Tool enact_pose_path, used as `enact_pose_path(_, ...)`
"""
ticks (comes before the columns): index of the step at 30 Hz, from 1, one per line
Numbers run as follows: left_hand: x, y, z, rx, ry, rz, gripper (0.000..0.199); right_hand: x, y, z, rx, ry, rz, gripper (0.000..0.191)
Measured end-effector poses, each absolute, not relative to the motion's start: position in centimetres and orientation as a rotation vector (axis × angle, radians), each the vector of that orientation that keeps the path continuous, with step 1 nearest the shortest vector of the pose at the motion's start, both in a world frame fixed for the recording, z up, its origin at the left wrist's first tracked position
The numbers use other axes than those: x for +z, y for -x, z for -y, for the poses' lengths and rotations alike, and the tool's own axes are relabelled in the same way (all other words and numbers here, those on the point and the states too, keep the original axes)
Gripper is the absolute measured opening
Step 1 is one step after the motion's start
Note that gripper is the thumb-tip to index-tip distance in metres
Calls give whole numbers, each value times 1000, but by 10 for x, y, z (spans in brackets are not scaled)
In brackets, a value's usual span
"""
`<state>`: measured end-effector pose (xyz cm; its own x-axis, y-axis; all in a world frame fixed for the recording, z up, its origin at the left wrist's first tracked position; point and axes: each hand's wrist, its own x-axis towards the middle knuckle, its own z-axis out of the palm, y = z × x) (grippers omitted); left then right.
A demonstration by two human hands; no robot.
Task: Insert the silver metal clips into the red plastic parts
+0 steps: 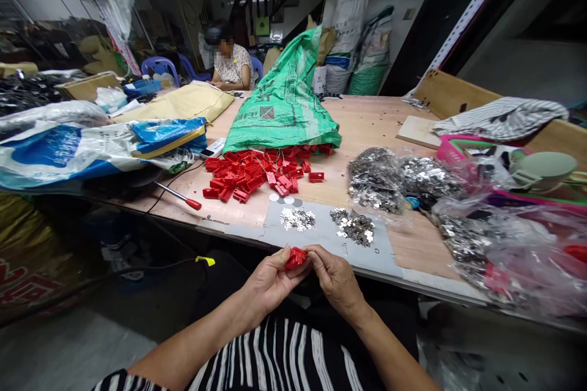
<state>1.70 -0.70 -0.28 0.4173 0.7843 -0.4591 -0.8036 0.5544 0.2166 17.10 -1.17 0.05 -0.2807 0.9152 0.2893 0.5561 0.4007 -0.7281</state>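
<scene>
Just in front of the table edge, my left hand (274,278) is closed around a small red plastic housing (296,258). The fingers of my right hand (336,278) are pinched together at the housing's right side; whatever they hold, if anything, is too small to make out. On a grey mat (321,244) beyond my hands lie a pile of small shiny metal pieces (298,219) and, to its right, a darker metal pile (355,227). Many more red housings (252,171) spill from the mouth of a green woven sack (284,104).
Plastic bags of metal parts (394,177) stand at right, beside a pink basket (458,146) with a pale green cup (543,170). A red-tipped lever (192,203) juts out at left near a blue and white sack (59,146). Another person (233,64) sits at the far side.
</scene>
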Motion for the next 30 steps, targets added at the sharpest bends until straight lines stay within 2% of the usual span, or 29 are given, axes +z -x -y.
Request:
enact_pose_path(7, -31, -12, 8, 837, 42, -725, 11, -1, -184, 11, 758, 1429, 1898, 38)
enact_pose_path(12, -69, -4, -1, 648, 19, -1006, 7, -6, -215, 4, 325, 1743, 1827, 27)
enact_pose_path(15, -89, -3, -10, 671, -29, -1034, 16, -7, -233, -4, 67, 1909, 1844, 21)
enact_pose_path(20, -107, -1, -12, 680, -114, -1094, 18, -6, -243, -16, -85, 1995, 1930, 20)
enact_pose_path(25, -89, 10, -6, 611, -266, -1051, 27, -7, -244, -26, -81, 2008, 2007, 17)
enact_pose_path(30, -36, 28, -8, 506, -715, -848, 26, -14, -242, -28, -56, 1838, 1965, 23)
